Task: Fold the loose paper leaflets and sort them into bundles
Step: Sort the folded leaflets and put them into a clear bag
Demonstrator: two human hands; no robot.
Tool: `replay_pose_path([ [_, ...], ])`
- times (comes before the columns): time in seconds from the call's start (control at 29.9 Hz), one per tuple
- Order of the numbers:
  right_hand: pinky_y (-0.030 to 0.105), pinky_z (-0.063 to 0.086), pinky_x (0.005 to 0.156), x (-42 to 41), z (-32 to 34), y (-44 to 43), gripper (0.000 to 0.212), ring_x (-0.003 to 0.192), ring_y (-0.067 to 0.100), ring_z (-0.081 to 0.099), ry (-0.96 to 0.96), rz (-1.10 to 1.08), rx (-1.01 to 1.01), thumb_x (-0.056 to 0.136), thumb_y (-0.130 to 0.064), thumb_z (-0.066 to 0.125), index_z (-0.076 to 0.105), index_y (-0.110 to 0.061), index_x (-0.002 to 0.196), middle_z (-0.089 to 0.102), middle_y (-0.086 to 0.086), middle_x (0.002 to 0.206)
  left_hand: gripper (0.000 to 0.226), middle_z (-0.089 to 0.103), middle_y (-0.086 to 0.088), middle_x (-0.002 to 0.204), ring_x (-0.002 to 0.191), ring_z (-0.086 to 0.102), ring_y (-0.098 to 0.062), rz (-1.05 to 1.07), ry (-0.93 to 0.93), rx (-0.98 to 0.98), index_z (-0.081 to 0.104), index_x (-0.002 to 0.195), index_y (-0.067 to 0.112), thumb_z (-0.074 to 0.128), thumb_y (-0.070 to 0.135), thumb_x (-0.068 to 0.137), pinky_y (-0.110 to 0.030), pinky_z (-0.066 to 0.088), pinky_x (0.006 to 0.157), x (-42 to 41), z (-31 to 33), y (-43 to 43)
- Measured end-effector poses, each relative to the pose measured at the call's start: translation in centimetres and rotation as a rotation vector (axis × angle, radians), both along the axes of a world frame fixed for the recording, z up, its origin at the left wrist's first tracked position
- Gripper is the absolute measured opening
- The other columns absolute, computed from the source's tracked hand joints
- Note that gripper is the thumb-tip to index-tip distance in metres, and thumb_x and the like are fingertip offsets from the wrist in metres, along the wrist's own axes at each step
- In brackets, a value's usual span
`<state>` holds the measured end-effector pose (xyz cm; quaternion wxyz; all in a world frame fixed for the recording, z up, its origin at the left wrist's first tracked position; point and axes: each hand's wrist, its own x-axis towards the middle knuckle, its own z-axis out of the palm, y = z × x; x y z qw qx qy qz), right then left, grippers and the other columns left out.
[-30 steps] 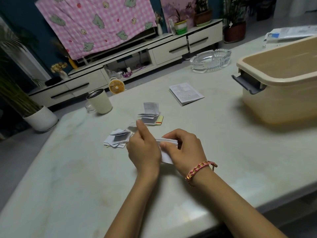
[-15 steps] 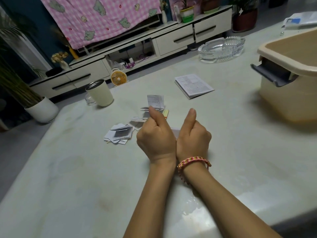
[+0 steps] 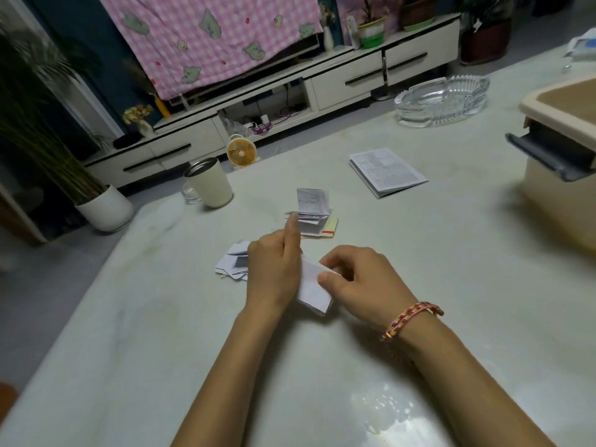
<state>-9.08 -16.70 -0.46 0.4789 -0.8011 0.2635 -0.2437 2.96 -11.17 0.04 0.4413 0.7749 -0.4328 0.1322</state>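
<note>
A pale marble-look surface [image 3: 135, 317] is seen from above, with a person's two bare forearms reaching in from its near edge. Near the far left edge stands a cream mug [image 3: 209, 183] with a metal rim. Toward the middle of the surface lies a loose pile of small folded leaflets [image 3: 232, 266], partly hidden by the left hand.

The left hand [image 3: 274, 272] shows its back to the camera with the thumb raised. Its grip is closed over the left end of a white leaflet [image 3: 314, 287], though the curled fingers are out of sight. The leaflet sits between the two hands, just above the surface, already creased into a narrow panel. Beyond the hands, closer to the far edge, a second stack of folded leaflets [image 3: 314, 214] rests on a yellow slip, with one printed sheet standing up from it.

The right hand [image 3: 364, 282], with a braided bracelet [image 3: 411, 319] at the wrist, pinches the leaflet's right end between thumb and fingertips. Further right lies a flat printed booklet [image 3: 387, 172], then a glass ashtray [image 3: 442, 100] by the far edge, and a beige plastic tub [image 3: 564, 175] at the right edge.

The step in hand appears to be folding, with one leaflet mid-fold and not yet sorted. The next move likely calls for pressing the crease flat. Then the right bundle must be chosen and the leaflet laid down without disturbing the stacks.
</note>
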Motion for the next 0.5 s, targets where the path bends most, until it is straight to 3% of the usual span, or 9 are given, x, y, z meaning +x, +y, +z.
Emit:
replay_pose_path([
  [0.07,0.005,0.035,0.056,0.3,-0.6,-0.3,0.008,0.065,0.004,0.049,-0.015,-0.094,0.072,0.084,-0.014,0.061,0.066,-0.017,0.089,0.058,-0.008,0.073,0.045,0.050,0.005,0.059,0.056,0.043,-0.013,-0.054,-0.041,0.015,0.051,0.061,0.013,0.042,0.037,0.098,-0.029,0.029,0.058,1.7,0.4,1.1],
  [0.13,0.007,0.036,0.055,0.6,-1.0,-0.7,0.006,0.063,0.006,0.052,-0.060,-0.153,0.157,0.084,-0.013,0.061,0.065,-0.017,0.085,0.060,-0.006,0.071,0.038,0.060,0.007,0.087,0.085,0.053,-0.017,-0.015,-0.082,0.046,0.063,0.088,0.013,0.039,0.043,0.091,-0.021,0.034,0.075,4.3,0.5,2.2],
  [0.2,0.007,0.036,0.053,0.8,-1.2,-1.0,0.007,0.060,0.003,0.051,-0.085,-0.175,0.205,0.085,-0.013,0.060,0.063,-0.018,0.081,0.059,-0.008,0.067,0.051,0.056,0.004,0.122,0.119,0.045,-0.017,0.003,-0.085,0.255,0.057,0.122,0.014,0.037,0.035,0.080,-0.021,0.030,0.098,6.5,-0.1,3.4],
  [0.27,0.007,0.035,0.051,0.8,-1.2,-1.1,0.007,0.059,0.001,0.049,-0.085,-0.192,0.201,0.085,-0.014,0.060,0.062,-0.018,0.080,0.057,-0.009,0.065,0.064,0.049,-0.001,0.138,0.130,0.038,-0.020,-0.012,-0.051,0.412,0.046,0.135,0.016,0.034,0.024,0.073,-0.030,0.026,0.110,7.5,-1.2,4.4],
  [0.37,0.008,0.035,0.050,1.0,-1.2,-1.5,0.008,0.059,0.003,0.049,-0.088,-0.242,0.214,0.086,-0.015,0.059,0.061,-0.019,0.079,0.057,-0.008,0.064,0.052,0.056,-0.004,0.131,0.121,0.049,-0.025,-0.002,-0.091,0.463,0.050,0.133,0.015,0.038,0.012,0.082,-0.029,0.031,0.104,8.0,-2.4,4.7],
  [0.44,0.010,0.036,0.051,1.2,-1.3,-1.4,0.011,0.060,0.005,0.051,-0.099,-0.265,0.233,0.086,-0.014,0.059,0.061,-0.020,0.077,0.059,-0.006,0.066,0.041,0.066,-0.002,0.115,0.105,0.057,-0.027,0.054,-0.171,0.389,0.060,0.122,0.016,0.037,0.013,0.088,-0.027,0.039,0.085,8.0,-2.3,4.8],
  [0.5,0.016,0.038,0.055,1.5,-1.3,-1.2,0.013,0.062,0.009,0.052,-0.128,-0.291,0.261,0.085,-0.014,0.060,0.061,-0.021,0.076,0.061,-0.004,0.067,0.026,0.068,0.002,0.091,0.083,0.058,-0.024,0.131,-0.161,0.266,0.067,0.105,0.016,0.043,0.016,0.093,-0.022,0.035,0.068,7.9,-1.4,4.9],
])
